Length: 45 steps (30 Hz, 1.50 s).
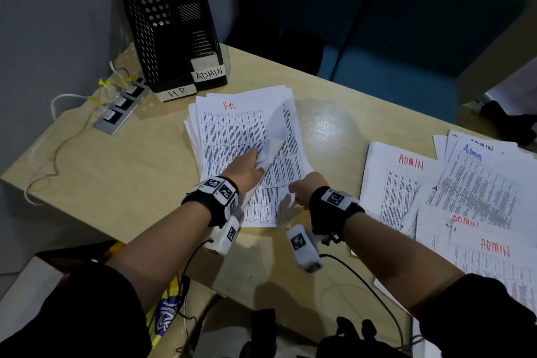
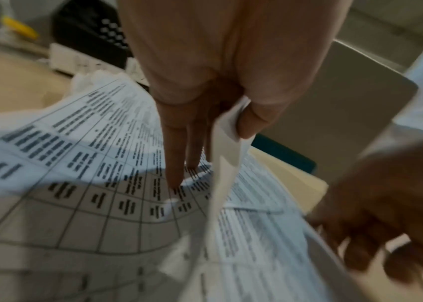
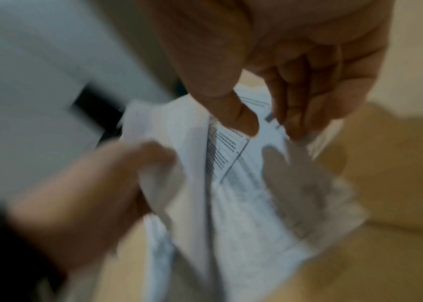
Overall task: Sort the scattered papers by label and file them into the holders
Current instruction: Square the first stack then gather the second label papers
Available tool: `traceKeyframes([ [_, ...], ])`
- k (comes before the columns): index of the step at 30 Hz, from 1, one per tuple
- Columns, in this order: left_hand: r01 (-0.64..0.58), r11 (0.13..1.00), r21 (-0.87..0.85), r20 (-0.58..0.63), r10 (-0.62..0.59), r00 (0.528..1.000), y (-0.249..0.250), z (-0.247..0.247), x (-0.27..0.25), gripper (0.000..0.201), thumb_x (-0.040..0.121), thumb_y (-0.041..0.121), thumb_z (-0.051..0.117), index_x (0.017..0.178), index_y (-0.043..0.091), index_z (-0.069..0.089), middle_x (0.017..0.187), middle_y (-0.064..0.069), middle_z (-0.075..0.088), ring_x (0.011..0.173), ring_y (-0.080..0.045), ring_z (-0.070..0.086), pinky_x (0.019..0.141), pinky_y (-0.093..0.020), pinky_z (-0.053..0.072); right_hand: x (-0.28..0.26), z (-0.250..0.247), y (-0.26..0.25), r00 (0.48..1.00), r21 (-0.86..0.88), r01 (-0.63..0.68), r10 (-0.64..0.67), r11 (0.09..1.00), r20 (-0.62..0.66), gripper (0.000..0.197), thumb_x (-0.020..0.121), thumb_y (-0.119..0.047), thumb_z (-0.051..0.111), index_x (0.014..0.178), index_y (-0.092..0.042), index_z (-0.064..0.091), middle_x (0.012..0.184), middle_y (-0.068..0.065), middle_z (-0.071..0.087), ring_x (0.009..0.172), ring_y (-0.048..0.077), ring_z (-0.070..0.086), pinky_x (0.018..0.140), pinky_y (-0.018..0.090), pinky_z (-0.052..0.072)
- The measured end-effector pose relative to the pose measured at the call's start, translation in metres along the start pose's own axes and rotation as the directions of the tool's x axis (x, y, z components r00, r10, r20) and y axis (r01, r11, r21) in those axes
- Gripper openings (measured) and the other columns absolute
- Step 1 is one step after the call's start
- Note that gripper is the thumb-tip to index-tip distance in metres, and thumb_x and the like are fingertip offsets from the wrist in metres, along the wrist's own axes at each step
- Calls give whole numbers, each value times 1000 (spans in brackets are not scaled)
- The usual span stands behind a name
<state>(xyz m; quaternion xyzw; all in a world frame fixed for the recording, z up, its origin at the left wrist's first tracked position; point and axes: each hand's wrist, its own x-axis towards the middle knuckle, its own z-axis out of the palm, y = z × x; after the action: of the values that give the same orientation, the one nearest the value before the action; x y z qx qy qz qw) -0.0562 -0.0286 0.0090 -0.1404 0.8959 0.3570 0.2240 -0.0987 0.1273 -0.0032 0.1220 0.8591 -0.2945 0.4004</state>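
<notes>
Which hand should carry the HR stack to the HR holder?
Left, likely. The left hand already pinches a folded sheet on the HR stack, on the side nearer the HR holder. The right hand only holds the stack's near edge.

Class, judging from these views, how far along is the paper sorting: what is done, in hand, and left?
Done: HR sheets are gathered in one HR pile in front of the HR holder.

In hand: the left hand pinches a sheet's curled edge on that pile; the right hand is at its near edge.

Left: ADMIN sheets lie fanned out loose; the ADMIN holder shows no papers in it.
</notes>
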Motion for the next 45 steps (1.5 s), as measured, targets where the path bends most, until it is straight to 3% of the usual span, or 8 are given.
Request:
traceKeyframes([
  [7,-32,994,107,-16,34,999,8,13,0,19,93,18,59,106,11,46,96,-6,58,84,-23,60,80,-40,54,12,-14,7,987,462,90,-16,882,-161,11,75,-6,68,69,-14,63,65,8,63,54,21,55,61,29,49],
  [13,-32,988,152,-54,41,998,9,19,2,39,82,26,73,108,14,46,108,-5,56,91,-23,58,83,-40,53,-7,-30,-14,917,112,331,-291,937,-271,7,78,-14,71,72,-13,68,61,-5,59,53,5,52,44,14,35],
  [19,-42,972,233,-171,84,982,11,29,-3,39,90,28,62,122,8,50,116,-9,56,100,-27,58,83,-34,47,-17,-29,-38,923,304,384,-371,872,-102,5,82,-13,69,77,-13,69,68,-4,60,62,5,51,56,17,37],
  [26,128,966,-226,-252,-185,950,4,6,-4,40,104,20,33,139,5,45,115,-19,62,83,-24,56,66,-27,42,-5,-13,-23,1000,207,-29,29,978,2,10,87,-7,53,81,0,49,72,12,55,73,29,60,83,40,56],
  [29,128,927,-353,-234,-220,947,-3,4,-6,41,102,20,36,137,2,48,114,-18,60,87,-26,56,73,-27,41,-7,-7,-20,998,165,-62,58,984,29,15,80,-10,59,90,-1,56,70,10,57,67,27,58,71,34,54],
  [33,113,903,-414,-221,-221,950,-8,5,-5,42,101,22,38,137,3,48,118,-19,62,90,-27,57,77,-28,43,-12,6,-26,991,203,-63,86,977,-104,67,73,-6,71,129,-4,35,123,20,50,97,36,61,74,42,59],
  [36,127,903,-410,-225,-235,946,-5,6,-6,41,102,21,37,137,3,48,121,-21,60,94,-31,58,74,-26,41,-19,14,-26,974,105,27,-3,994,-224,64,79,1,64,130,-7,28,135,17,33,107,37,53,80,38,55],
  [45,-108,990,-89,-322,74,944,7,-12,-27,11,95,5,46,104,8,51,79,2,49,69,-17,47,57,-24,34,-8,-14,-48,897,-84,281,-293,956,-331,38,84,-6,60,120,0,50,109,17,63,100,34,61,69,31,47],
])
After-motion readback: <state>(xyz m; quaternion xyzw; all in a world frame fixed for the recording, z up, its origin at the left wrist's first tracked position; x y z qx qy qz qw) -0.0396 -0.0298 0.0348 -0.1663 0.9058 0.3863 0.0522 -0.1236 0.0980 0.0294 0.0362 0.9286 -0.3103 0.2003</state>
